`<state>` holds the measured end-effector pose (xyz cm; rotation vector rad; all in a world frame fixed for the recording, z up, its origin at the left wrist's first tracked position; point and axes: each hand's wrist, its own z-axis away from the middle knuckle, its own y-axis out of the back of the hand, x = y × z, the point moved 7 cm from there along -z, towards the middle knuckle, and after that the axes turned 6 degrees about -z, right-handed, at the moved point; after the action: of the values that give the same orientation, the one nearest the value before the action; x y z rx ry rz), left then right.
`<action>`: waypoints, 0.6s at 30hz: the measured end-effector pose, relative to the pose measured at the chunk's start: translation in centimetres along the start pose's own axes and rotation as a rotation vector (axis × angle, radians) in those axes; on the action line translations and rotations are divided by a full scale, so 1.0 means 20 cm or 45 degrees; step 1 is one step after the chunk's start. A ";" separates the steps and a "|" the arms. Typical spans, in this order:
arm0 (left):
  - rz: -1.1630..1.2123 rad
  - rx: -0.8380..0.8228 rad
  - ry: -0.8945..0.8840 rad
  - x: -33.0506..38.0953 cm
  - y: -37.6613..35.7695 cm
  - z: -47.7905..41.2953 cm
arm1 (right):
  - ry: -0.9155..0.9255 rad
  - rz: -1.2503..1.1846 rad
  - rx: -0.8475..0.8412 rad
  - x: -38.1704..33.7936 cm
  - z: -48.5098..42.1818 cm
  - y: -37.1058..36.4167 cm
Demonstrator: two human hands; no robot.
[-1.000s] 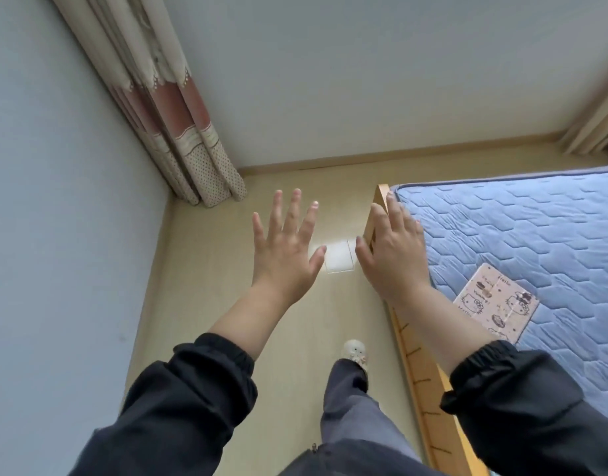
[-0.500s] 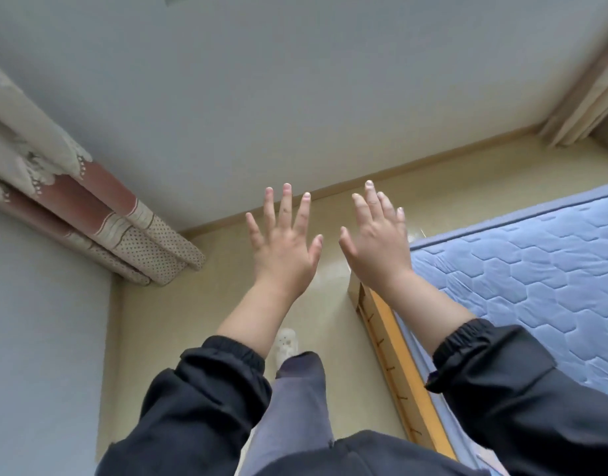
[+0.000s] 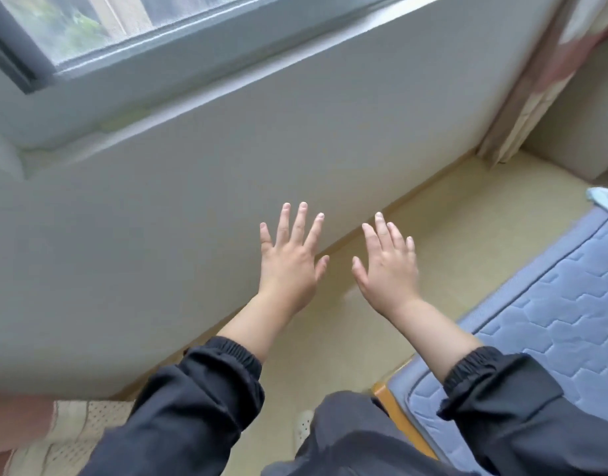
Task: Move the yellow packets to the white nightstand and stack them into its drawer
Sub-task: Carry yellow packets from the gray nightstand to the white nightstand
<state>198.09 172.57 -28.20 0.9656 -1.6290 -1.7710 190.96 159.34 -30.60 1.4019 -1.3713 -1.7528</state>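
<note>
Above the floor (image 3: 450,242), left hand (image 3: 289,266), right hand (image 3: 388,269), fingers spread

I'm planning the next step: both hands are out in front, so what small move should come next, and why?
Probably turn to look along the mattress for the packets: the left hand and right hand are open and hold nothing, and no yellow packet or drawer shows in this view.
</note>
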 end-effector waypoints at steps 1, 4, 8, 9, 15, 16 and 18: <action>0.016 0.006 -0.027 0.02 0.00 -0.11 | -0.029 0.006 0.026 0.05 -0.09 0.02; 0.058 0.029 -0.102 0.13 0.00 -0.45 | -0.121 0.001 0.094 0.24 -0.38 0.09; 0.074 0.091 -0.238 0.36 0.03 -0.98 | -0.209 0.067 0.135 0.59 -0.77 0.23; 0.097 0.098 -0.260 0.43 0.04 -1.15 | -0.265 0.090 0.141 0.73 -0.87 0.27; 0.104 0.093 -0.449 1.16 -0.03 -2.18 | -0.482 0.127 0.197 1.56 -1.57 0.47; 0.085 0.088 -0.495 1.30 -0.04 -2.34 | -0.501 0.116 0.210 1.68 -1.71 0.51; 0.081 0.074 -0.539 1.53 -0.04 -2.66 | -0.528 0.092 0.223 1.93 -1.97 0.59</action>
<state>222.41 116.49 -34.05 0.5776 -1.9497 -1.9889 211.70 107.05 -34.17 1.0917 -1.8044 -1.9897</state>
